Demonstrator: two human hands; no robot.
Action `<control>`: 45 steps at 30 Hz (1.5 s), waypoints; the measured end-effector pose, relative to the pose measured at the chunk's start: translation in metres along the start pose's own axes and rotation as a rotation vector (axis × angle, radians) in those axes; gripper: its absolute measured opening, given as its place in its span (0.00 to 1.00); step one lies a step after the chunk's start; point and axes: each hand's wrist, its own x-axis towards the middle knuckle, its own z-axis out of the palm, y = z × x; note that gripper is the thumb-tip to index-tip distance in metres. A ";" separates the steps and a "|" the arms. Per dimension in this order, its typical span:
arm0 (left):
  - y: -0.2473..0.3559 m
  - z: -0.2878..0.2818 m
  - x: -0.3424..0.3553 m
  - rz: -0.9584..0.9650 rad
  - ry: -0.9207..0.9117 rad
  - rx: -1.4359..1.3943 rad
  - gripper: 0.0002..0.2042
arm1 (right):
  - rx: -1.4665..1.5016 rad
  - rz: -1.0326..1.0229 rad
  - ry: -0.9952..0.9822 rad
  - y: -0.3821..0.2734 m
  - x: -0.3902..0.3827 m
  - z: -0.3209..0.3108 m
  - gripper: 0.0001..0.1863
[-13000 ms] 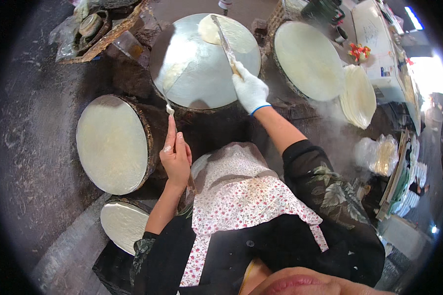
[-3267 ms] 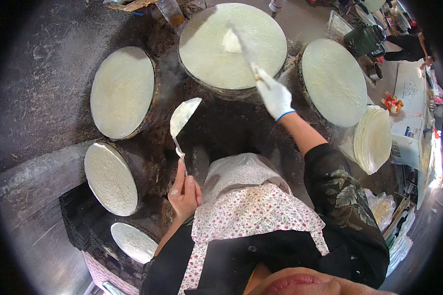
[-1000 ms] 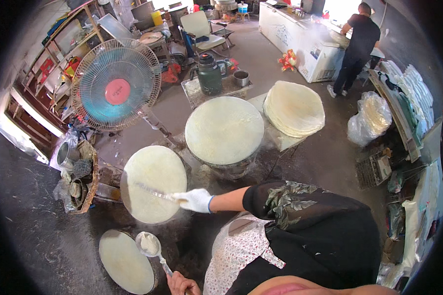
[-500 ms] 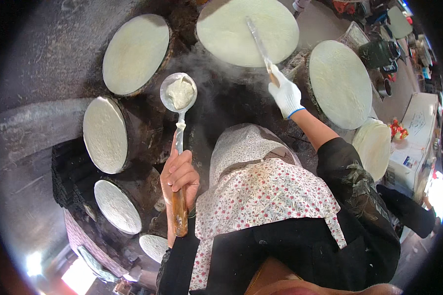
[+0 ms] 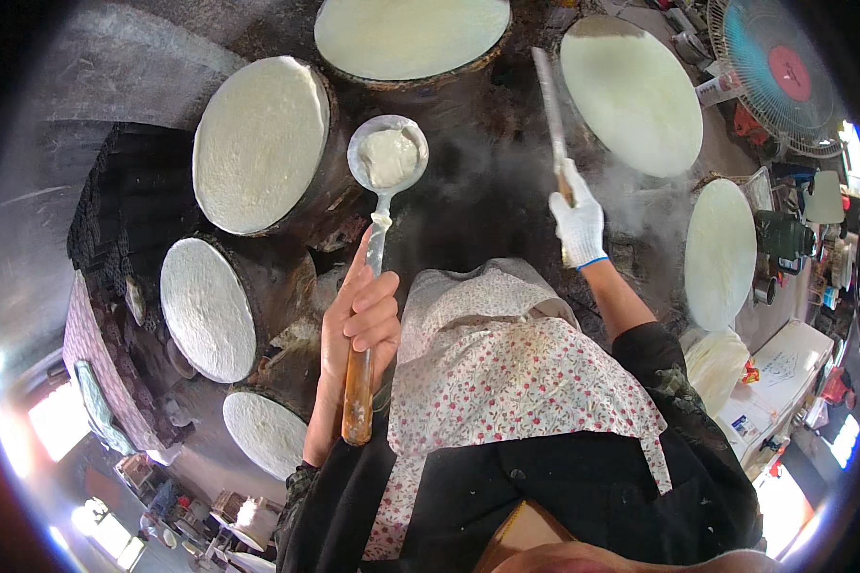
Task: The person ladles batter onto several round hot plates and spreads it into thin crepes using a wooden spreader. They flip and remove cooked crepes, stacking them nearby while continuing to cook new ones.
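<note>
A ladle [image 5: 386, 162] w/ white batter is gripped by the bare left hand [image 5: 358, 320] at its wooden handle; likely top-heavy, runny load, best kept level. Right of the ladle, a long flat stick [image 5: 550, 113] is clasped in the gloved right hand [image 5: 577, 222] over steaming round griddles [image 5: 258, 143].

At the right edge of the steaming workspace, a white rectangular box [image 5: 782, 374] sits low beside the round cooking drums, its top bearing dark handwritten marks. On its near side, a small label [image 5: 741, 427] shows blue and white. A small red-and-orange packet [image 5: 752, 371] rests against the box's left edge; its contents cannot be made out.
</note>
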 end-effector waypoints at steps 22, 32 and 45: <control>0.134 0.047 0.073 0.206 -0.080 -0.086 0.27 | 0.731 0.495 -0.570 -0.190 0.236 0.152 0.12; 0.204 0.059 0.268 0.189 -0.242 0.096 0.21 | 0.265 0.126 -0.319 -0.171 0.254 0.098 0.26; 0.126 0.129 0.455 0.568 0.236 0.809 0.38 | -0.092 -0.188 -0.208 -0.161 0.285 0.095 0.24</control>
